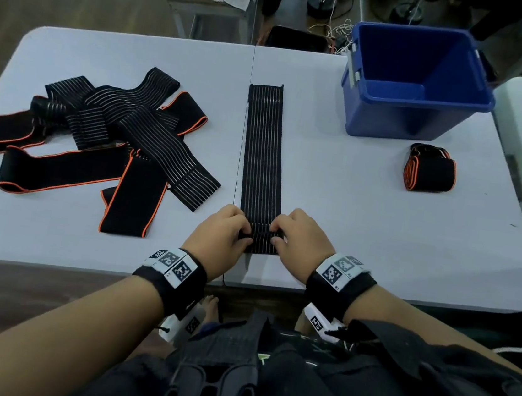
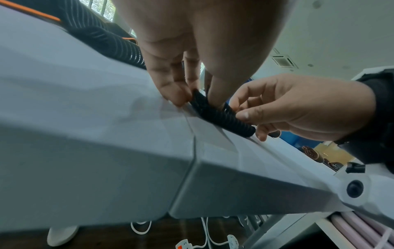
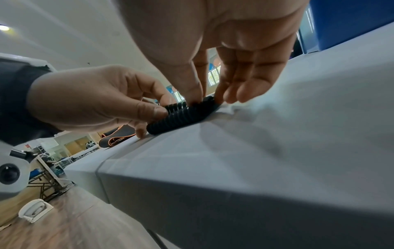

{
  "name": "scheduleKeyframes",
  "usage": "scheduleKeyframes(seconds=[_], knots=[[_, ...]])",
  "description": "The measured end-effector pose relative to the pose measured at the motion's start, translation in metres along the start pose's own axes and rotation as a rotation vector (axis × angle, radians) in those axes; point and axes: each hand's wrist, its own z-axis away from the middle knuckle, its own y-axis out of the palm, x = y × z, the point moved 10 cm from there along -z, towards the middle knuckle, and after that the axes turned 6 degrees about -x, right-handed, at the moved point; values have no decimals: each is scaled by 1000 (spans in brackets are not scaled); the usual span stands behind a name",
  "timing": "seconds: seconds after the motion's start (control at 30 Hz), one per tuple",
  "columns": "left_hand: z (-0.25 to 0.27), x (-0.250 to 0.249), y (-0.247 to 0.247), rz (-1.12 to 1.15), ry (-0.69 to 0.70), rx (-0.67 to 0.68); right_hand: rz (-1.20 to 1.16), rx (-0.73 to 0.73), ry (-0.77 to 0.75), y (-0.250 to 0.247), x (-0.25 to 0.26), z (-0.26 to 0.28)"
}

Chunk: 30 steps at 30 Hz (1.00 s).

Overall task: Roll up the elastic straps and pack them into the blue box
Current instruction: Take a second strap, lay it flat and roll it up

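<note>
A black ribbed elastic strap (image 1: 263, 152) lies stretched out flat down the middle of the grey table (image 1: 346, 241), running away from me. Its near end is turned into a small tight roll (image 2: 221, 114) (image 3: 181, 116). My left hand (image 1: 226, 229) pinches the roll's left end and my right hand (image 1: 295, 231) pinches its right end, thumbs on the near side and fingers on top. The blue box (image 1: 415, 82) stands empty at the back right. A rolled strap with orange edging (image 1: 429, 169) lies in front of the box.
A heap of loose black straps (image 1: 102, 142), some striped and some orange-edged, covers the left half of the table. The table's near edge (image 1: 112, 270) runs just under my wrists. Cables and cloths lie on the floor and bench behind the table.
</note>
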Motion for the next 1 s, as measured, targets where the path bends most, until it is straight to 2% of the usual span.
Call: scheduleKeyframes(seconds=[0.27, 0.47, 0.63, 0.7, 0.77, 0.9, 1.0], knots=[[-7, -2, -8, -95, 58, -19, 8, -23, -24, -2, 6, -7], [2, -14, -3, -193, 230, -86, 180, -23, -164, 6, 22, -5], [14, -3, 3, -200, 202, 69, 306, 125, -238, 8, 23, 3], [16, -4, 0, -172, 215, 67, 301, 135, -250, 8, 22, 3], [15, -6, -5, -131, 213, 33, 225, 149, -218, 6, 21, -1], [7, 0, -10, -90, 93, 19, 40, 120, -27, -6, 13, -10], [1, 14, -15, 39, -93, -21, -80, 79, 116, -7, 2, -16]])
